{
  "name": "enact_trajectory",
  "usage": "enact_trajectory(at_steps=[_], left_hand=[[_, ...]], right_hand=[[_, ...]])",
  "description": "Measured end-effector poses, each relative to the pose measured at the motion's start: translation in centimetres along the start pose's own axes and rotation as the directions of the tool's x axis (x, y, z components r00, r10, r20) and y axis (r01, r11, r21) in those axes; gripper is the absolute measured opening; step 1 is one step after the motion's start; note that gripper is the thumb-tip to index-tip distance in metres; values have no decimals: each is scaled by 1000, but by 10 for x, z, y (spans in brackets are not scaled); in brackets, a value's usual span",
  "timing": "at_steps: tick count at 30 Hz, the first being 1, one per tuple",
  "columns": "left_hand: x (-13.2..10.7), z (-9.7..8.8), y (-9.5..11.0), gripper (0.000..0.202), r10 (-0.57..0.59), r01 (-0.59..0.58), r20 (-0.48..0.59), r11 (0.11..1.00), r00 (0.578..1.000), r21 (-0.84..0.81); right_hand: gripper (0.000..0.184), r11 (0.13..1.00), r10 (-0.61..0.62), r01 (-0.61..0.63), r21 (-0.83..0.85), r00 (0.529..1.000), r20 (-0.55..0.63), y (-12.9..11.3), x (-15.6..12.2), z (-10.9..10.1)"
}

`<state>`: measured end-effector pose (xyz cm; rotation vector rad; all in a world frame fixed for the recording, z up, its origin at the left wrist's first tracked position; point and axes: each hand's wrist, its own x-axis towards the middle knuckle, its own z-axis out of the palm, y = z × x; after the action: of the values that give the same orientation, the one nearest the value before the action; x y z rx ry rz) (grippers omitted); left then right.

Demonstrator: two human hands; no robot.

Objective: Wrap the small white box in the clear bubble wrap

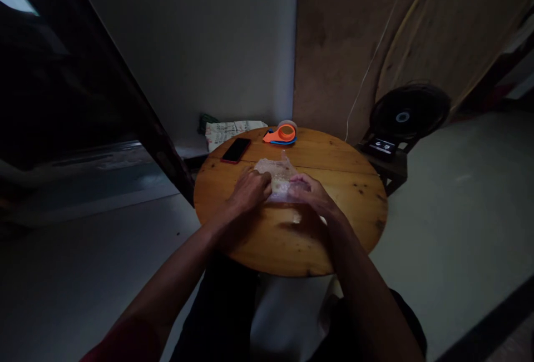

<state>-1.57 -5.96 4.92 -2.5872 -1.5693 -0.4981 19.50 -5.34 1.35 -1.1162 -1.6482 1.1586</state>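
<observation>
A clear, crinkled plastic wrap or bag (278, 175) lies near the middle of a small round wooden table (292, 239). My left hand (250, 188) rests on its left edge with the fingers curled and pressed onto it. My right hand (311, 192) presses on its right edge, fingers bent down on the plastic. What the plastic encloses is too dim to make out.
A dark phone with a red rim (236, 150) lies at the table's far left. An orange and blue tape dispenser (281, 134) sits at the far edge. Folded newspaper (227, 131) lies behind. A black fan (406, 112) stands to the right, boards lean on the wall.
</observation>
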Motion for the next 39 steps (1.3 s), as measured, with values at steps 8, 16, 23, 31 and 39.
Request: enact_trajectory(at_steps=[8,16,23,31,39], left_hand=[[20,15,-15,20,-66,71,36,988,997,-134],[19,7,-18,36,-157,208,157,895,975,-394],[30,19,-18,21,-137,232,214,818,967,-526],[33,43,-18,11,-155,235,176,614,972,-753],[28,49,-19,11,-147,286,247,431,958,-856]], right_hand=[[21,984,-38,8,-180,986,-163,23,12,12],[27,975,-61,4,-221,965,-255,28,12,16],[26,976,-53,-12,-218,956,-289,26,12,18],[25,983,-20,-36,-179,953,-302,22,11,18],[23,984,0,-49,-172,960,-279,22,11,14]])
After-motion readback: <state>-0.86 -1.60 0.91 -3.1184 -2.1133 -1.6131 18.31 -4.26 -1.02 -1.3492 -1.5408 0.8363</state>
